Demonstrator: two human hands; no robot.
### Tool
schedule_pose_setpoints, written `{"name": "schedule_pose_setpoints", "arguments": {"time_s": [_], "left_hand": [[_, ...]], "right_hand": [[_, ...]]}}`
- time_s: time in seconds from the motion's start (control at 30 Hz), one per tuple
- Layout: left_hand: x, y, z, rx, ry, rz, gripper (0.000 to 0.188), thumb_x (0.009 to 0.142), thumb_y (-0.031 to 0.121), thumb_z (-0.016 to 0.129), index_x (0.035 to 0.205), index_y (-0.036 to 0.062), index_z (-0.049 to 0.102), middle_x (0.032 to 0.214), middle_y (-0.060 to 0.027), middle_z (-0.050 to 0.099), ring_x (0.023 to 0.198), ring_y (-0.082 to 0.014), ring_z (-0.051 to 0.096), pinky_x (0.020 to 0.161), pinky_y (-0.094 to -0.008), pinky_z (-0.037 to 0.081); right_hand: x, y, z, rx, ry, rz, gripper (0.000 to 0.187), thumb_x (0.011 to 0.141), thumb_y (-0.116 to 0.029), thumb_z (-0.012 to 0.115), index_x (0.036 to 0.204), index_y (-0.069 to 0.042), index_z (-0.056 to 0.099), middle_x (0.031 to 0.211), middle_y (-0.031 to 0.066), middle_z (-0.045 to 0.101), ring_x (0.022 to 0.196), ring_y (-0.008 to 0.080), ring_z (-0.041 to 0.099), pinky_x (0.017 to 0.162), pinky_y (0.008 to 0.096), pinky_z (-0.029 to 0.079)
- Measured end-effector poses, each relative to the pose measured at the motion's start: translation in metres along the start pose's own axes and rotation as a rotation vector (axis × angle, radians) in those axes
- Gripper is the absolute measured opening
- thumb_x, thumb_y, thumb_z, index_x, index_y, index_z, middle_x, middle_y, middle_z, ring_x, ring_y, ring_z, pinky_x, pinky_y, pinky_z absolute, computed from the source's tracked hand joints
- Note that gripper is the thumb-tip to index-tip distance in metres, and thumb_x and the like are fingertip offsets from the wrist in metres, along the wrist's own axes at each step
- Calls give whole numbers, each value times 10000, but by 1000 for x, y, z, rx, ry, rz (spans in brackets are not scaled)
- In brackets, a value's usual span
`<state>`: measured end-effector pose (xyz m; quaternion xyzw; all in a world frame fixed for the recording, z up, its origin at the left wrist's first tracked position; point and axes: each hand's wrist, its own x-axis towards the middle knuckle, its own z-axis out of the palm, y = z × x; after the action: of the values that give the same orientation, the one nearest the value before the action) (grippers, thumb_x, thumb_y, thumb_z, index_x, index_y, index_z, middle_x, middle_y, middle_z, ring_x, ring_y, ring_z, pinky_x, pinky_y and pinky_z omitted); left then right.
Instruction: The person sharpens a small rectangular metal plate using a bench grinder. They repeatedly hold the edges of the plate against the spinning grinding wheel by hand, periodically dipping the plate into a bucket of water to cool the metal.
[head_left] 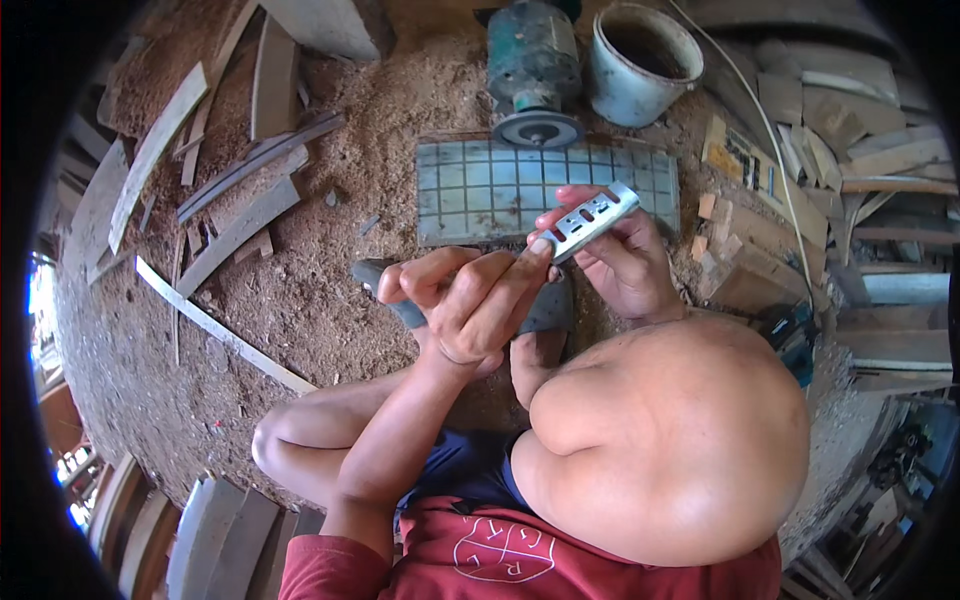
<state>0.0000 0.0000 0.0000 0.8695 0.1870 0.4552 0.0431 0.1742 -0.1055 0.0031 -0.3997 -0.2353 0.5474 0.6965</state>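
In front of my raised knee, both hands hold up a short, silver metal plate with several slots (590, 222). It is tilted, its right end higher than its left. My right hand (630, 262) is closed around it from behind and below, some fingertips showing past its far edge. The fingers of my left hand (480, 305) are bent and pinch the lower left end. Just beyond the hands lies a tiled slab (468, 190) with a grid of dark lines. A green motor (533, 62) with a round grinding wheel (538, 129) stands at its far edge.
A dirty white bucket (640, 75) stands right of the motor. A pale cable (765, 125) runs down the right side. Wood offcuts (750, 265) are piled on the right, and curved wooden strips (240, 235) lie on the sawdust-covered ground (375, 160) to the left.
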Motion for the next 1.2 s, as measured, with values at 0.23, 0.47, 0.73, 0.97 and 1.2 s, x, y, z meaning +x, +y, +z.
{"name": "schedule_pose_setpoints", "arguments": {"time_s": [0.23, 0.47, 0.73, 0.97, 1.2], "left_hand": [[33, 0, 22, -272, 11, -364, 420, 754, 239, 895, 1153, 206, 769, 1036, 22, 652, 1051, -235, 539, 942, -442, 342], [-48, -37, -22, -162, -367, -529, 401, 779, 122, 835, 1161, 197, 740, 1084, -52, 645, 1067, -282, 554, 967, -473, 358], [-79, -47, -43, -47, -216, -545, 357, 863, 214, 795, 1211, 271, 740, 1150, 0, 610, 1127, -281, 501, 962, -457, 379], [-73, -50, -64, -24, -92, -584, 305, 895, 225, 781, 1192, 271, 730, 1167, -3, 600, 1148, -289, 499, 968, -456, 375], [-51, -54, -56, -234, -83, -735, 297, 953, 285, 741, 1242, 216, 723, 1109, -38, 649, 1137, -284, 517, 989, -450, 395]], "right_hand": [[46, -64, -26, -323, 204, -312, 141, 1016, -164, 687, 1040, -26, 698, 979, 124, 767, 915, 207, 735, 890, 353, 583], [237, -128, -173, -2302, 119, -46, 268, 976, -261, 643, 1011, -7, 723, 1144, 234, 716, 1043, 417, 676, 895, 518, 528], [310, -95, -329, -2530, 64, 302, 360, 914, -91, 605, 1258, -3, 665, 1246, 242, 692, 1136, 392, 668, 991, 474, 521], [300, -152, -322, -2263, 95, -11, 556, 839, 28, 625, 1393, -11, 608, 1267, 227, 690, 1148, 359, 673, 1000, 447, 516], [197, -189, -83, -1157, -76, -29, 517, 710, 45, 692, 1217, -53, 667, 999, 15, 611, 848, 103, 595, 750, 251, 523]]}}
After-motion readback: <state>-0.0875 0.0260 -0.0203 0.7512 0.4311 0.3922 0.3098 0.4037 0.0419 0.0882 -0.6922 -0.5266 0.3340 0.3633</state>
